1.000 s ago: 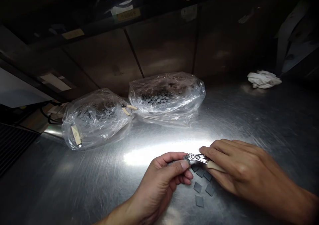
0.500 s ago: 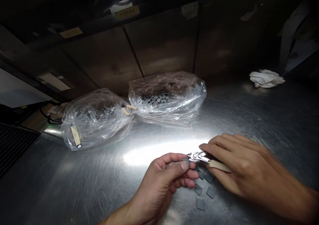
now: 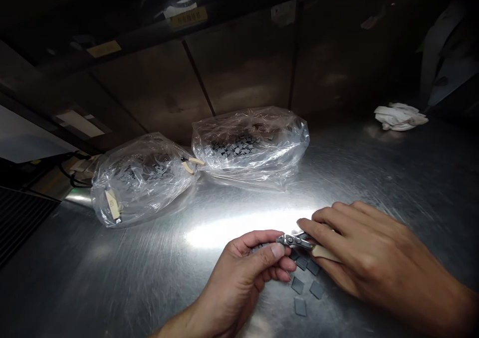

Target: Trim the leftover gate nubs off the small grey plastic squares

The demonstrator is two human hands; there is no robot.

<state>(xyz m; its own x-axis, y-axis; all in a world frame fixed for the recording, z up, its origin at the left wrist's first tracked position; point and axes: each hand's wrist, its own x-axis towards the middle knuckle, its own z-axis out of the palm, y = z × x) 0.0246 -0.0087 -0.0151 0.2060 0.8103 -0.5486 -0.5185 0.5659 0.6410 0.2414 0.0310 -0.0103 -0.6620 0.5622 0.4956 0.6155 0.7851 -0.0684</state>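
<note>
Between the thumb and fingers of my left hand (image 3: 247, 268) a small grey square piece (image 3: 280, 239) is pinched, mostly covered by the fingertips; more grey shows behind the thumb. My right hand (image 3: 366, 258) is wrapped around cutting pliers (image 3: 297, 242) with cream handles. The plier jaws meet the edge of the piece at my left fingertips. Several loose grey square pieces (image 3: 316, 289) lie on the metal table just below the pliers, between the two hands.
Two clear plastic bags stand at the back, the left bag (image 3: 149, 198) and the middle bag (image 3: 254, 163), both with many grey pieces inside. A second pair of pliers (image 3: 189, 164) lies between them. A white crumpled cloth (image 3: 400, 116) rests at the right on the metal table (image 3: 123, 273).
The plier jaws have moved slightly left and turned onto the piece, hiding more of it. My left hand has barely shifted.
</note>
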